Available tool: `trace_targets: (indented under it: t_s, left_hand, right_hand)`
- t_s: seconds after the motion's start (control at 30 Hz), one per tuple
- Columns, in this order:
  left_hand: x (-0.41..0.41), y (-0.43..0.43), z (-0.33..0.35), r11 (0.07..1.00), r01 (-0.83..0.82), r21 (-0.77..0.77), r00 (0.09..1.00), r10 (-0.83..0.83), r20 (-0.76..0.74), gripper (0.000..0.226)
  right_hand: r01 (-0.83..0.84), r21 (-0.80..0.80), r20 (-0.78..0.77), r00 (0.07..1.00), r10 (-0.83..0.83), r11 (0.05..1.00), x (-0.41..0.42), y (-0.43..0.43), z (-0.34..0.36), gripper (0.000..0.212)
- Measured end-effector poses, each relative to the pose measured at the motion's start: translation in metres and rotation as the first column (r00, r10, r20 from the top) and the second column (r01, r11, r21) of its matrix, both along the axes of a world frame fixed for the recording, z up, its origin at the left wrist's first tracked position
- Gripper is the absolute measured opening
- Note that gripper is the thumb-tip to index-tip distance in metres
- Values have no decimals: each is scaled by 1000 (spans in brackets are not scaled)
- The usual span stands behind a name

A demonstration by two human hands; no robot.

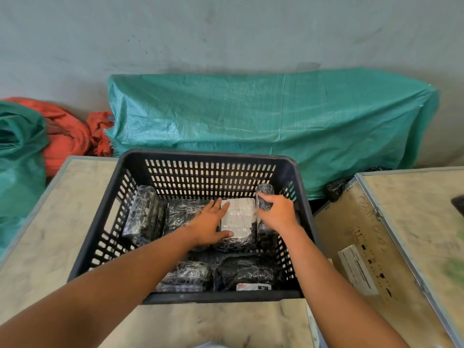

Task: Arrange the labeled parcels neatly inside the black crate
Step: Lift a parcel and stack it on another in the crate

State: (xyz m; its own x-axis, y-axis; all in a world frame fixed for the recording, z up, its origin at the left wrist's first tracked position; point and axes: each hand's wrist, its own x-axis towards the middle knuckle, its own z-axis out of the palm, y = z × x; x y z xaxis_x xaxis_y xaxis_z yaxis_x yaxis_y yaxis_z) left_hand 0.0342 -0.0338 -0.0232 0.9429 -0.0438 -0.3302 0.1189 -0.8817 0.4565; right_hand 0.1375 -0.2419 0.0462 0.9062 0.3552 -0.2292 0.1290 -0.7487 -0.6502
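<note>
Inside the black crate (296, 187), the left hand (209, 226) lies flat, fingers apart, on a labeled parcel (238, 217) while the right hand (277, 212) clamps an upright parcel (264, 197), probably next to be seated beside it.

The black crate (140, 162) looks matt moulded plastic. Parcels (144, 214) wear glossy, crinkled film. Far green sack (276, 116) is coarse woven.

We read no complete text. The white label (238, 214) on the parcel (236, 237) mid-crate (211, 156) is illegible. The near parcel's label strip (253, 287) shows red lettering, unreadable. Right of the crate, stencilled marks (371, 237) on the wooden box (406, 247) stay undecipherable.
</note>
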Motion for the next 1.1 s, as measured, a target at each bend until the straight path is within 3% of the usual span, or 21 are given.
trace_targets:
  t_s: [0.17, 0.3, 0.4, 0.53, 0.6, 0.67, 0.73, 0.8, 0.87, 0.97, 1.1]
  left_hand:
    - [4, -21, 38, 960, 27, -278, 977, 34, 212, 113]
    - [3, -56, 55, 923, 51, -382, 957, 65, 284, 129]
    - [0, -65, 62, 938, -31, -346, 871, 195, 450, 117]
    - [-7, -52, 74, 914, 33, -405, 788, 226, 572, 109]
    - [-11, -44, 78, 889, 44, -457, 773, 260, 579, 100]
    - [-15, -36, 80, 885, 50, -463, 754, 271, 598, 85]
    - [-18, -29, 81, 857, 45, -514, 750, 310, 584, 71]
    - [-17, -21, 85, 770, -18, -638, 777, 412, 476, 65]
    - [-14, -13, 87, 665, -75, -743, 796, 489, 357, 67]
    - [-9, -2, 84, 540, -128, -832, 840, 505, 199, 64]
    - [3, 4, 68, 604, -161, -780, 908, 400, 122, 55]
  right_hand:
    - [111, 177, 104, 986, -130, 978, 6, -9, 30, 55]
    - [202, 380, -28, 978, -207, 902, 8, -4, 53, 57]
    - [287, 514, -210, 956, -206, 808, 7, 2, 63, 57]
    - [369, 556, -416, 899, -135, 745, 6, 4, 75, 46]
    - [318, 559, -417, 906, -72, 766, 3, 2, 79, 48]
    - [220, 539, -317, 947, -47, 813, 1, -1, 78, 48]
    - [124, 512, -151, 987, -53, 850, -3, -5, 70, 47]
    - [83, 501, -50, 996, -67, 861, -4, -10, 56, 45]
    - [73, 521, -114, 993, -16, 850, -5, -14, 44, 51]
    - [50, 563, -346, 921, 180, 825, -7, -18, 31, 74]
    - [-96, 406, -305, 923, 234, 909, -1, -14, 18, 100]
